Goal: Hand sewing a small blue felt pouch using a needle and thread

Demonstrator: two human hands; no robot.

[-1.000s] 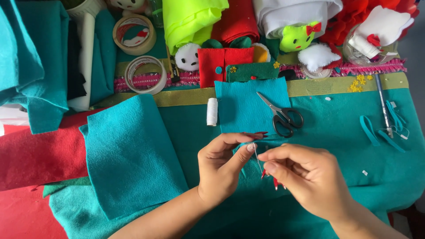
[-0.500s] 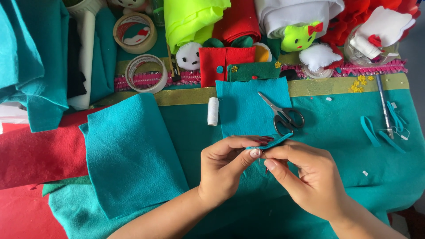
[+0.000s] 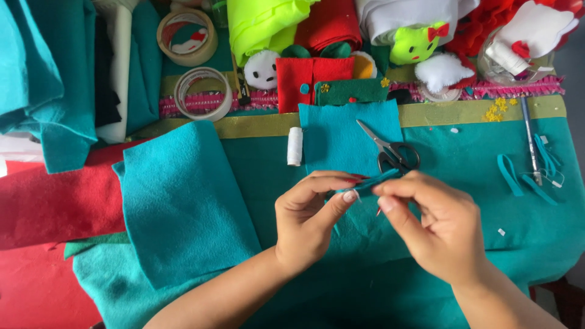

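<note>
Both hands have barely shifted since half a second ago, staying together over the teal cloth [image 3: 512, 237]; left hand [image 3: 308, 222] and right hand [image 3: 436, 225] each pinch an end of a thin teal felt strip [image 3: 376, 180], held just below the scissors [image 3: 390, 149]; white thread spool [image 3: 295, 146] upper left; large teal felt sheet [image 3: 183, 201] left; tape rolls [image 3: 201, 91] beyond.
</note>
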